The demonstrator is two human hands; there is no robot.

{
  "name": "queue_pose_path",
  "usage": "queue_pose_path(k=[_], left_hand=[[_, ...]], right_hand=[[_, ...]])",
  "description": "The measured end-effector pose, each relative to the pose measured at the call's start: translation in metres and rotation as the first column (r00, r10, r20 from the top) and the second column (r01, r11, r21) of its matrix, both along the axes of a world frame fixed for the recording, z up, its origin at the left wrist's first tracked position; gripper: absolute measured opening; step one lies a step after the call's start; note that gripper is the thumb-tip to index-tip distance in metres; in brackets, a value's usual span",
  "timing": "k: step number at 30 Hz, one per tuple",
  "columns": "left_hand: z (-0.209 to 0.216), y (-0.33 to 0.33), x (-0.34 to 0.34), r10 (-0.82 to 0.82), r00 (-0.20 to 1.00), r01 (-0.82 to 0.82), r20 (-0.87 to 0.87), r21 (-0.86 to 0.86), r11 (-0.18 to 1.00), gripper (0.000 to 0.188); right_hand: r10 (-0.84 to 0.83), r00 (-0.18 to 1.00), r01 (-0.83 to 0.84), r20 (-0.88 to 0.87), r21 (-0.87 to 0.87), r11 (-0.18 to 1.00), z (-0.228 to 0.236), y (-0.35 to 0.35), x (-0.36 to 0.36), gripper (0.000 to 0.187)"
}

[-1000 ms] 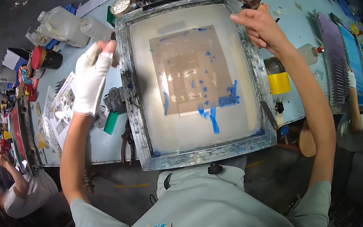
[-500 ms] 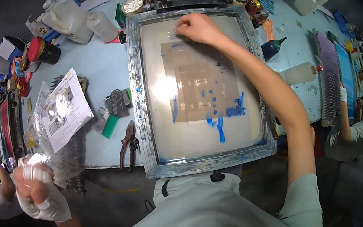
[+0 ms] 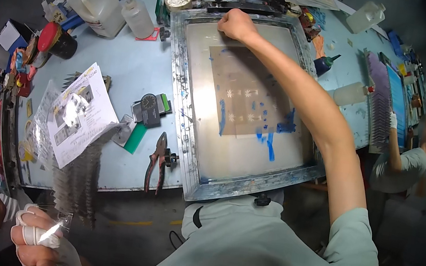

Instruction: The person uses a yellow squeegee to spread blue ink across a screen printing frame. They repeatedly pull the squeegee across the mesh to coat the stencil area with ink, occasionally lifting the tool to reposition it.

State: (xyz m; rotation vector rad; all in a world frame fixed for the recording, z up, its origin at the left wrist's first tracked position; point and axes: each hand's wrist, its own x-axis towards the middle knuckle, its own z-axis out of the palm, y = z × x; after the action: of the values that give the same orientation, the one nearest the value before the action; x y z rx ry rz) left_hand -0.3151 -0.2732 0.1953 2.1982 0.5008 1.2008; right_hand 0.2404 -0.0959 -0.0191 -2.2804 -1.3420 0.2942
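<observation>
Your right hand [image 3: 237, 25] is now hovering over or resting on the far end of the screen frame [image 3: 255, 182], left of its middle; a second ago it was hanging by the frame's far right corner. Its fingers are curling together, but you are hiding their tips, so I can't tell whether they are gripping anything or touching the mesh [image 3: 209, 157]. Your left hand [image 3: 37, 241], in a white glove with bare fingers, is no longer hovering beside the frame's left rail; it is hanging low, well apart from the frame's near left corner. Its fingers are bending inward and appear to be closing on a small clear piece [image 3: 65, 219], too glary to identify.

For the work in hand, that is leaving only your right hand at the frame. Your right forearm [image 3: 296, 90] is crossing above it from the near right, covering part of the far right mesh.

The frame itself is lying on the table [image 3: 123, 70], its near end reaching past the edge toward your waist. Within it, the brown panel [image 3: 254, 95] is showing pale star shapes, and blue tape [image 3: 271, 147] is sitting toward the near right. Pliers [image 3: 161, 150] are lying just left of the frame, and a printed sheet [image 3: 87, 125] is lying farther left of it.
</observation>
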Motion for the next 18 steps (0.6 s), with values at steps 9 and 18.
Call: queue_pose_path(k=[9, 18], left_hand=[[-0.015, -0.012, -0.015, 0.128, 0.988, -0.130, 0.086, 0.017, 0.991, 0.036], [-0.012, -0.009, -0.023, -0.046, 0.999, 0.046, 0.006, -0.058, 0.997, 0.041]], right_hand=[[-0.037, 0.988, 0.023, -0.150, -0.092, 0.996, 0.005, 0.002, 0.003, 0.018], [0.011, 1.000, -0.012, -0.024, -0.025, 1.000, 0.008, -0.009, -0.006, 0.020]])
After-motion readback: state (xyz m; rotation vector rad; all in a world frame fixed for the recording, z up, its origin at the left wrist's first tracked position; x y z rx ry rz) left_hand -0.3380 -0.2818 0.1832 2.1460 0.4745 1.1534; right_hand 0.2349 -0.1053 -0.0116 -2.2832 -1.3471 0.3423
